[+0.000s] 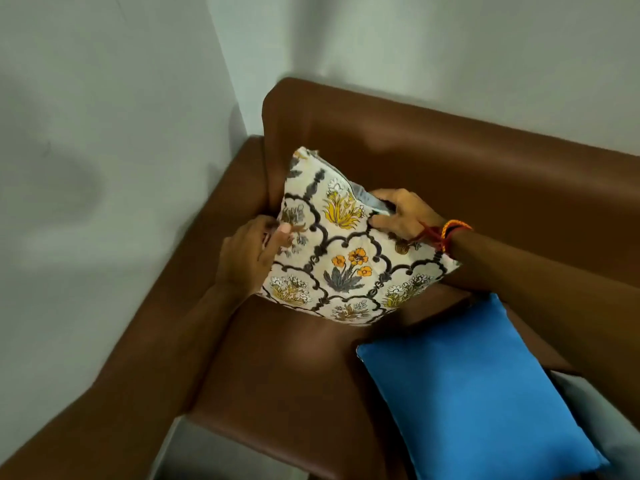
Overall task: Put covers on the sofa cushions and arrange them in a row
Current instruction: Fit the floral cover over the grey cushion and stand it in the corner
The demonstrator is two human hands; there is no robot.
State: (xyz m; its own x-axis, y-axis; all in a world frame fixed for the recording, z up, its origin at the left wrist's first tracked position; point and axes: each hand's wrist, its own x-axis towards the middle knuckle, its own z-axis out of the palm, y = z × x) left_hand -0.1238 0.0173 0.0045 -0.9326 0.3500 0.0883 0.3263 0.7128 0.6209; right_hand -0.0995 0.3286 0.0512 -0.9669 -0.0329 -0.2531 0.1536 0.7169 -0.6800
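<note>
A cushion in a cream floral cover (349, 258) with yellow and orange flowers stands tilted on the brown sofa seat (284, 368), in the corner by the armrest. My left hand (249, 252) grips its left edge. At the cover's open top edge my right hand (401, 214) pinches the fabric, where a strip of grey inner cushion shows. A plain blue cushion (478, 386) lies flat on the seat to the front right, partly under my right forearm.
The sofa's backrest (450, 150) runs along a pale wall, and its left armrest (207, 271) meets the corner wall. A grey patch (602, 410) shows at the right edge past the blue cushion; what it is cannot be told.
</note>
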